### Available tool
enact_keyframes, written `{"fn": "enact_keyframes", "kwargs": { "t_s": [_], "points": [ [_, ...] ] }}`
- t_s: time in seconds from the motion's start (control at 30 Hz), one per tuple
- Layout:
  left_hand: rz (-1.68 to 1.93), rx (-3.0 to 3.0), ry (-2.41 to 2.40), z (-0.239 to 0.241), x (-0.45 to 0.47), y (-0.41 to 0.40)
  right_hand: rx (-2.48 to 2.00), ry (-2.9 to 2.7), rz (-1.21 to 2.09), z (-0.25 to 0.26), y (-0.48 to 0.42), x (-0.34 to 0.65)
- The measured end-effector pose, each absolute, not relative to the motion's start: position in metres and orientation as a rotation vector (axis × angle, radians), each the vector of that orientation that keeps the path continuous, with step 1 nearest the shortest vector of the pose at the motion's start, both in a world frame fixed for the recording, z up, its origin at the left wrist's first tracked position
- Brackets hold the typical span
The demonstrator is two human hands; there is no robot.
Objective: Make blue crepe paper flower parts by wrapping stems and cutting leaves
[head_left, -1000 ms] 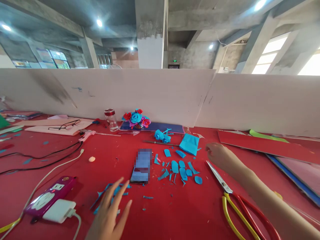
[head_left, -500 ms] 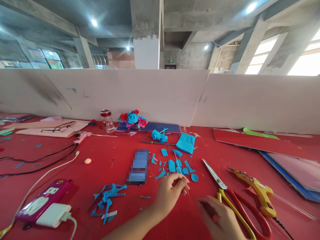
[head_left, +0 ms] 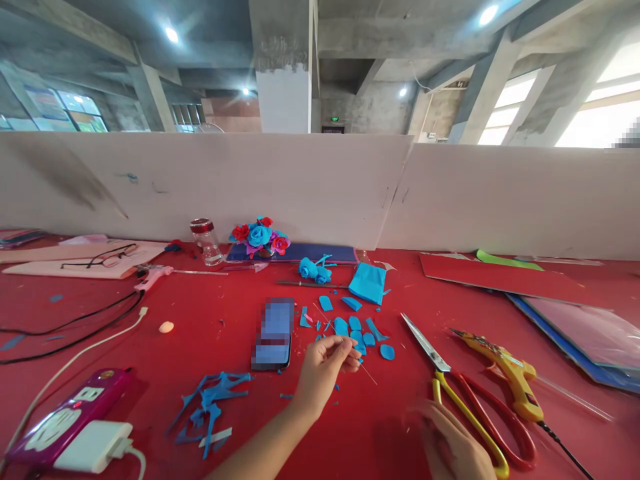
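Observation:
My left hand point(head_left: 327, 373) is closed, pinching a thin straight wire point(head_left: 369, 375) that slants out on both sides of the fingers. Just beyond it lie several blue petal-shaped paper cut-outs point(head_left: 387, 352) and small scraps. My right hand point(head_left: 453, 443) is low at the right, smeared by motion, beside the handles of the large scissors point(head_left: 470, 407); whether it holds anything cannot be made out. A folded blue sheet point(head_left: 367, 283) and blue paper roses point(head_left: 314, 269) lie farther back.
To the right are a yellow glue gun point(head_left: 505, 373) and stacked coloured sheets point(head_left: 580, 333). A phone point(head_left: 273, 333), blue offcuts point(head_left: 213, 400), a purple power strip point(head_left: 70, 417) and a pink glue gun point(head_left: 155, 275) lie leftward. A glass jar point(head_left: 207, 243) and flower arrangement point(head_left: 260, 237) stand near the partition.
The wire in my left hand has tilted over, its far end swinging left. My right hand has shifted slightly right and down. The whole view has moved a little.

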State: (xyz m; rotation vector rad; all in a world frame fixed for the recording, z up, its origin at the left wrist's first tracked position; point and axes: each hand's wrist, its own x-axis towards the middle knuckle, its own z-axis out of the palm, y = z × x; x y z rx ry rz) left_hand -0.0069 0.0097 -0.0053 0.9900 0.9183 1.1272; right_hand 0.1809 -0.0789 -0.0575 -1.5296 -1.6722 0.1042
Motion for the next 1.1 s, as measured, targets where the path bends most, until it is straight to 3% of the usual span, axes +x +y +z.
{"fn": "enact_keyframes", "kwargs": {
  "t_s": [0.27, 0.43, 0.6, 0.8, 1.0, 1.1],
  "points": [
    [1.158, 1.085, 0.898, 0.0, -0.016, 0.015, -1.723, -1.854, -0.045, -0.076, -0.085, 0.201],
    [1.327, 1.047, 0.902, 0.015, -0.035, 0.025, -1.754, -2.074, -0.233, -0.114, -0.083, 0.137],
    [1.415, 0.99, 0.88, 0.012, -0.045, 0.034, -1.491, -2.348, 0.026, -0.102, -0.078, 0.09],
    [1.408, 0.977, 0.893, 0.014, -0.046, 0.035, -1.892, -2.09, -0.264, -0.092, -0.077, 0.115],
    [1.245, 1.055, 0.914, 0.011, -0.042, 0.033, -1.516, -2.344, 0.265, -0.064, -0.074, 0.065],
    [1.184, 1.076, 0.92, 0.007, -0.039, 0.033, -1.529, -2.117, 0.239, -0.039, -0.065, 0.086]
  ]
}}
